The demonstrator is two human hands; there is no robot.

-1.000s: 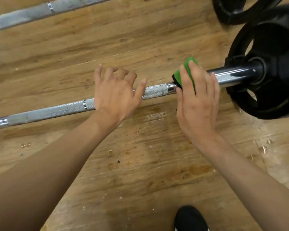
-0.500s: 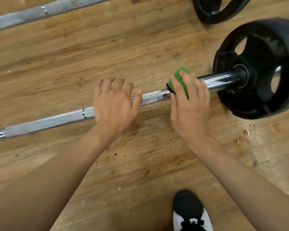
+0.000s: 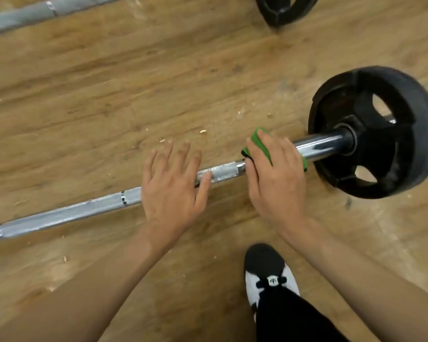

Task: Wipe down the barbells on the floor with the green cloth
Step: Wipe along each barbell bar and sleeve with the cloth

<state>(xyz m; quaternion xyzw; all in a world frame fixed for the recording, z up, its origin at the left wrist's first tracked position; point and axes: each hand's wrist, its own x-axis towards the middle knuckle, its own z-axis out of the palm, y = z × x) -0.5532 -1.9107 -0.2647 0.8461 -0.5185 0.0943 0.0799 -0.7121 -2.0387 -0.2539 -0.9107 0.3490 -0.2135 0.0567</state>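
- The cloth (image 3: 262,147) is soft and light, and should mould to whatever it is pressed on. It lies draped over the bar (image 3: 84,210) where the rough knurl ends and the smooth chrome sleeve (image 3: 318,146) begins.
- The right grip (image 3: 275,183) holds the cloth, fingers bent over it and the bar, thumb tucked against the near side. Green shows only past the fingertips and at the little-finger edge (the rest is hidden under the palm).
- The left grip (image 3: 171,188) is wide, with fingers spread and straight. Its palm is over the knurl and its thumb lies along the bar, holding nothing. It sits just beside the right grip, not touching it.
- The bar is stiff steel and probably heavy with the plate (image 3: 381,134) on it. Being round, it may roll on the floor (image 3: 134,82).
- The knurl should give good purchase, while the chrome looks slick. I judge it is best taken with the cloth wrapped round it and the free palm pressing down.
- The bar passes under both grips, slanting from near left to far right. The plate stands near the right grip, apart from it.
- A second bar (image 3: 22,18) lies toward the floor's far left, well apart from the cloth.
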